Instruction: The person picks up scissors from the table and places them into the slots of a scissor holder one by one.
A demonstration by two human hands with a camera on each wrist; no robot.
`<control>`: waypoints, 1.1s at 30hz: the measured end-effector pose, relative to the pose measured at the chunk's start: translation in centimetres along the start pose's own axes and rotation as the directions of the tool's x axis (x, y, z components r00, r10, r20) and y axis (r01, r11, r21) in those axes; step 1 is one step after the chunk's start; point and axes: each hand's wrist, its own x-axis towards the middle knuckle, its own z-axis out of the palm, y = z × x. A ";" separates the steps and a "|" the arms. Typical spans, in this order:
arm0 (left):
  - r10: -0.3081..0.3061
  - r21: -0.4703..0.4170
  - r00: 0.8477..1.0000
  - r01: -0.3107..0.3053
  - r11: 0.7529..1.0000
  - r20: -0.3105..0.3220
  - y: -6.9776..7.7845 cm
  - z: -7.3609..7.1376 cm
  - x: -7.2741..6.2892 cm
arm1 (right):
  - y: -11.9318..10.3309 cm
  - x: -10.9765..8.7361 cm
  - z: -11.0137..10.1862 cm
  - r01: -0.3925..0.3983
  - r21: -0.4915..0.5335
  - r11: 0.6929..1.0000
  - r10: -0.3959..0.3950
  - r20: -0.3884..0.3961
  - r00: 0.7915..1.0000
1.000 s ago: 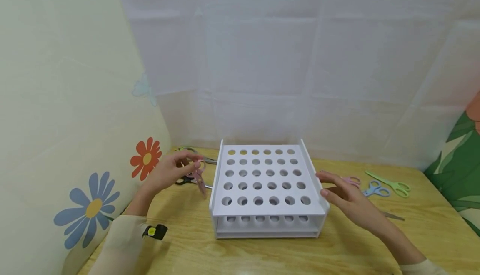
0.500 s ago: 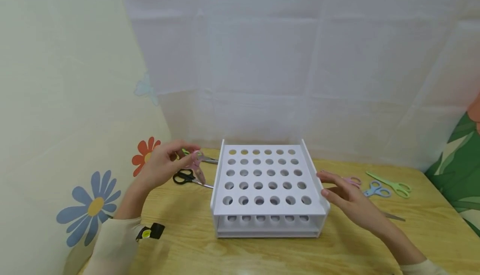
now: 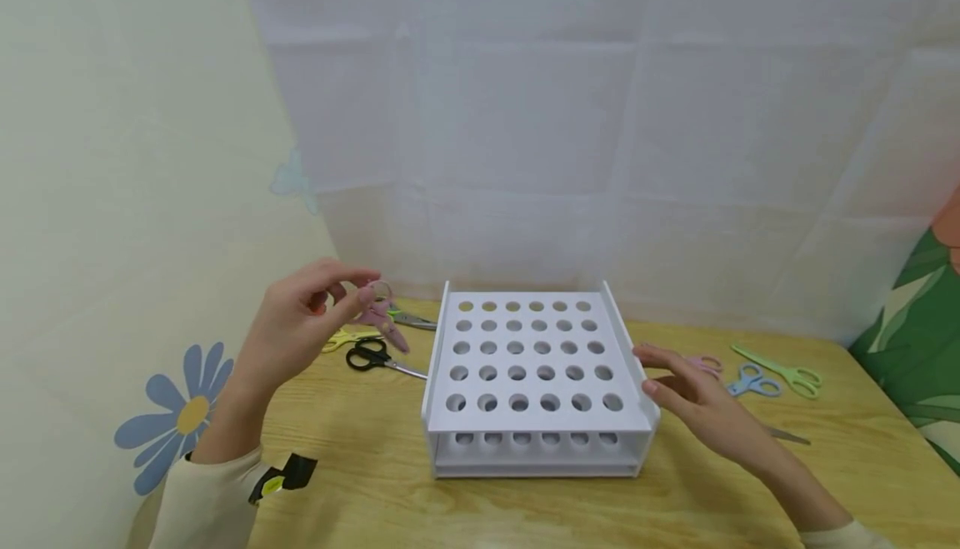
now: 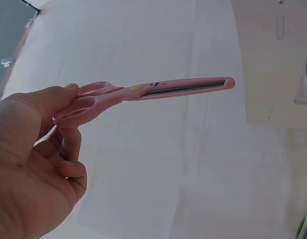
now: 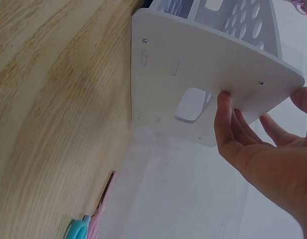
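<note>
My left hand (image 3: 292, 328) holds pink scissors (image 3: 387, 326) by their finger loops, up in front of the back sheet, with the blades pointing right and down. In the left wrist view the thumb and fingertips pinch the loops, and the scissors (image 4: 138, 93) are closed, their blades cased in pink plastic. Before me stands a white rack (image 3: 517, 421) with rows of round holes, none filled. My right hand (image 3: 701, 399) rests on the rack's right side panel (image 5: 193, 59), fingertips against its outer face and thumb near its edge, as the right wrist view shows.
Left of the rack lie black-handled scissors (image 3: 385, 357), yellow ones (image 3: 347, 337) and another pair with steel blades (image 3: 414, 320). Beyond my right hand are pink-handled (image 3: 708, 363), blue-handled (image 3: 741, 384) and light green scissors (image 3: 772, 361). A white sheet (image 3: 517, 116) hangs behind the wooden table.
My left hand has lifted the pink scissors up and to the left, away from the other scissors, uncovering the black and yellow pairs. My right hand stays on the rack.
</note>
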 end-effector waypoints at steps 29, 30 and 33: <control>-0.019 -0.178 1.000 0.022 0.984 0.016 0.9 6.0 -0.3 | -0.3 0.1 0.2 0.010 0.008 1.000 -0.010 0.005 1.000; -0.014 -0.180 1.000 0.019 0.983 0.025 0.9 6.2 -0.3 | -0.3 0.1 0.2 0.009 0.008 1.000 -0.009 0.005 1.000; -0.005 -0.183 0.999 0.013 0.983 0.044 0.8 6.6 -0.3 | -0.3 0.1 0.2 0.007 0.011 1.000 -0.007 0.005 1.000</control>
